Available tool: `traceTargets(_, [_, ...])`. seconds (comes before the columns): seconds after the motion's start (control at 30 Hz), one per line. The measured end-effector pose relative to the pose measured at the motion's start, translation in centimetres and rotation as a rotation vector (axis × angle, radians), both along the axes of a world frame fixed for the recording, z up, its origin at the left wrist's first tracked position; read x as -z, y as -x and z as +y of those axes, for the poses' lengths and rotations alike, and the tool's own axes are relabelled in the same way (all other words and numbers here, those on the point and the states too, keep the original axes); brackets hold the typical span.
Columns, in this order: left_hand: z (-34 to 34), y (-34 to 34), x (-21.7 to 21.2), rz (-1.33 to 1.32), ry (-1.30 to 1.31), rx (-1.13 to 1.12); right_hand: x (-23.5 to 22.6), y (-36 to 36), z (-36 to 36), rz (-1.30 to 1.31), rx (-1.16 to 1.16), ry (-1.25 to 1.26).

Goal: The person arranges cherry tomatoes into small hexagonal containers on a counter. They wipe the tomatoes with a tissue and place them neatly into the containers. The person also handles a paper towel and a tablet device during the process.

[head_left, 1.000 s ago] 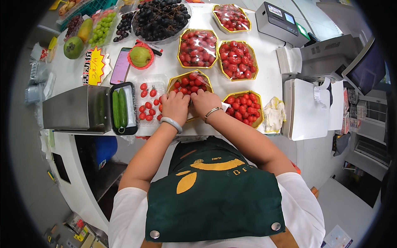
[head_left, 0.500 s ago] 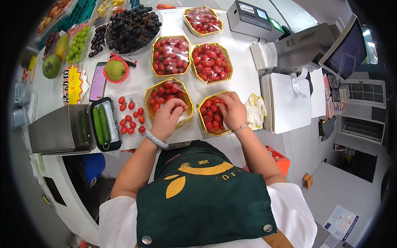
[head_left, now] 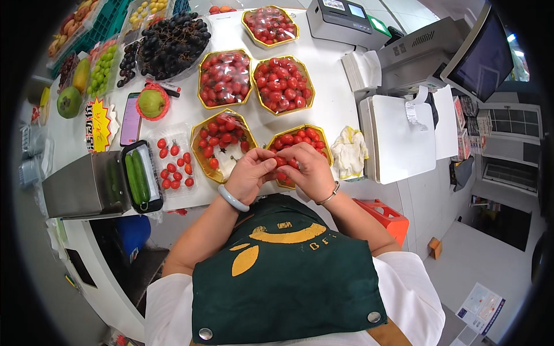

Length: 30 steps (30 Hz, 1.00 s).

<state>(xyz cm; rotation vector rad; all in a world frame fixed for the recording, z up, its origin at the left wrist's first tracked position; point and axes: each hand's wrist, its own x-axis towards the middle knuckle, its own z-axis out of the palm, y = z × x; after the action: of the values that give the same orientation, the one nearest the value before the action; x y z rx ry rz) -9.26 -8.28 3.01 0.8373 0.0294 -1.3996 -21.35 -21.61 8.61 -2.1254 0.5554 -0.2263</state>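
My left hand (head_left: 249, 175) and my right hand (head_left: 311, 174) meet in front of me, fingertips together around a cherry tomato (head_left: 280, 162). Both are closed in a pinch, partly hiding the tomato. They hover over the near edge of a gold-rimmed box (head_left: 328, 151) full of cherry tomatoes. To the left of it, a second gold-rimmed box (head_left: 199, 157) is partly filled, its whitish lining showing at the near side. A clear shallow tray (head_left: 189, 140) with several loose cherry tomatoes lies farther left.
Behind stand wrapped tomato boxes (head_left: 225, 78). A crumpled white glove or cloth (head_left: 350, 153) lies right, beside a white flat-topped device (head_left: 401, 138). Leftward are cucumbers in a black tray (head_left: 137, 179), a phone (head_left: 130, 118), a green fruit (head_left: 152, 104) and dark grapes (head_left: 173, 46).
My left hand has left the left box and moved right; my right hand has shifted left. They now meet around one cherry tomato. The whole view has shifted slightly.
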Motion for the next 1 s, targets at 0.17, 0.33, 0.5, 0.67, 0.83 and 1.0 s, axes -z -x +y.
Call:
traceTargets(0.17, [-0.3, 0.7, -2.2, -0.063, 0.042, -0.033, 0.6, 1.8, -0.3, -0.290, 0.041, -0.117])
traceTargets(0.33, [-0.5, 1.8, -3.1, -0.293, 0.168, 0.015, 0.4, 2.9, 0.4, -0.404, 0.091, -0.158])
traceTargets(0.5, [-0.6, 2.2, -4.1, -0.395, 0.239, -0.017, -0.6, 3.5, 0.7, -0.408, 0.055, -0.013])
traceTargets(0.67, [0.1, 2.1, -4.3, -0.561, 0.162, 0.053, -0.3, 3.8, 1.2, -0.386, 0.053, 0.046])
traceTargets(0.83, [1.5, 0.1, -2.5, -1.186, -0.141, 0.136, 1.9, 6.7, -0.7, -0.086, 0.072, 0.168])
traceTargets(1.0, [5.8, -5.2, 0.1, -1.200, -0.432, -0.135, 4.5, 9.1, -1.5, 0.084, 0.035, 0.192])
